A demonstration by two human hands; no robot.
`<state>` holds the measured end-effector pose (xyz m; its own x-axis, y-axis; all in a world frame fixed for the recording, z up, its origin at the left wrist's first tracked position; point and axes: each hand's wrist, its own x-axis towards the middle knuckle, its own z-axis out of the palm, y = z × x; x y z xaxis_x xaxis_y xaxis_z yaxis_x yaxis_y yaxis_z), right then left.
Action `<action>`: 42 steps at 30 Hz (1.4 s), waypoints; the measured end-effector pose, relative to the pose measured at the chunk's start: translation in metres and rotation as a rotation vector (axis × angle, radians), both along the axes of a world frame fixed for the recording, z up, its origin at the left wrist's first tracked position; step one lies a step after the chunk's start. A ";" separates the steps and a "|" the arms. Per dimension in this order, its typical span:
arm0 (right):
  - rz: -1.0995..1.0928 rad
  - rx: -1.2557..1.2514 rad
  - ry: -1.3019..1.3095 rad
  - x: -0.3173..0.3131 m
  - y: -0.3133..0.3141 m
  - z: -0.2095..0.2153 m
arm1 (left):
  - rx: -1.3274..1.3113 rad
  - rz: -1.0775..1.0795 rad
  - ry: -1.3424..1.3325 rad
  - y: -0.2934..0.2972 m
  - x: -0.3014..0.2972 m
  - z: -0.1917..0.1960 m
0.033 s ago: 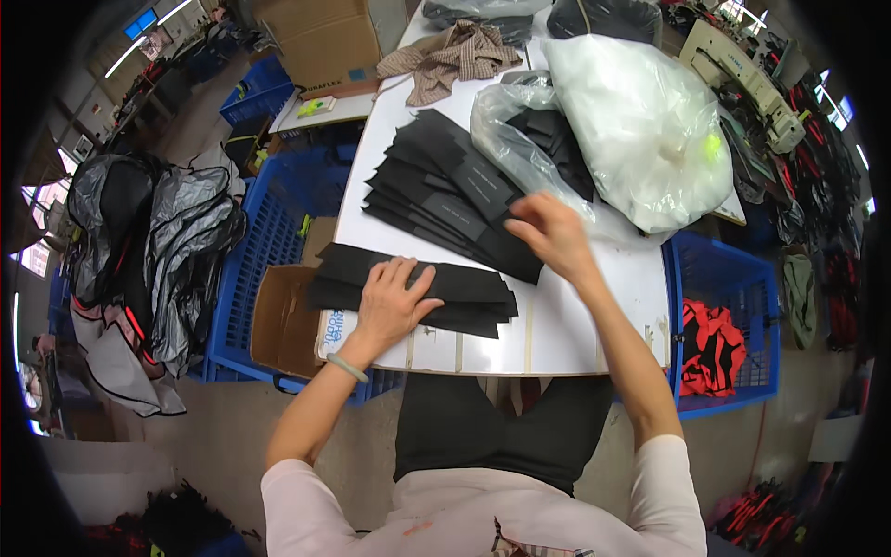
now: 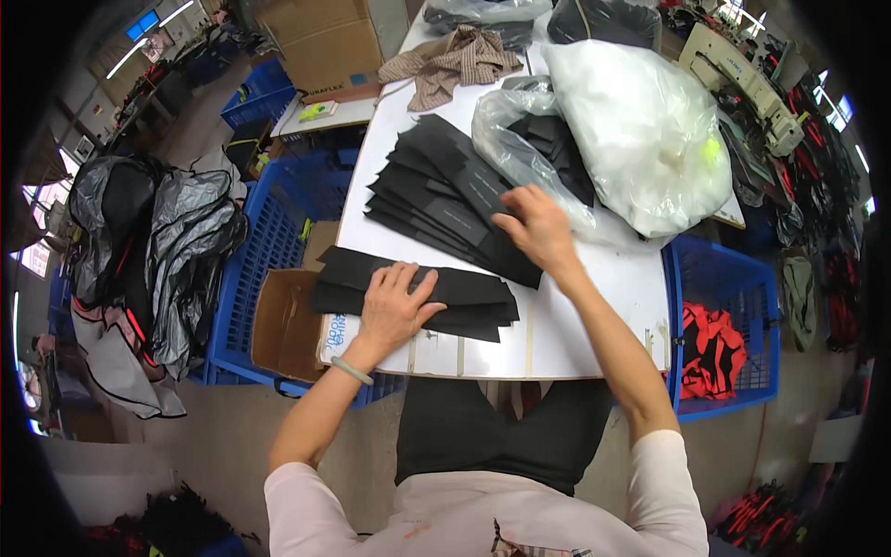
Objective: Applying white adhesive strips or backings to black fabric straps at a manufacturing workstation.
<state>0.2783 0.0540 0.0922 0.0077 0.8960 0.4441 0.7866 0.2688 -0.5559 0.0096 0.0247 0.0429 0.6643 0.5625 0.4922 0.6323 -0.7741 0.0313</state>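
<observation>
Near the table's front edge, my left hand lies flat with its fingers spread on a small stack of black fabric strips. Beyond it, more black fabric strips overlap in a fan, some with small printed marks. At the right edge of that fan is my right hand, its thumb and bent forefinger apart and nothing visible between them. Whether its fingertips touch the top strip I cannot tell. A clear plastic bag with more black pieces inside lies open just beyond the right hand.
A bulging white plastic bag rests at the table's right, near a checked cloth at the back. Blue crates stand left and right; a cardboard box sits in the left one. Silver-black covers hang farther left.
My right hand has shifted slightly left along the fanned strips. The left hand stays on its stack.
</observation>
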 end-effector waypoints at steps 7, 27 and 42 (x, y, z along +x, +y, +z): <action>-0.203 0.087 -0.326 -0.027 0.043 -0.044 | 0.017 0.013 -0.060 -0.001 0.002 -0.006; 0.321 -0.665 -0.052 -0.110 0.042 -0.027 | 0.083 -0.015 -0.108 -0.003 -0.003 -0.011; -0.358 0.148 -0.285 -0.030 0.052 -0.042 | -0.028 -0.052 -0.063 0.002 -0.003 -0.004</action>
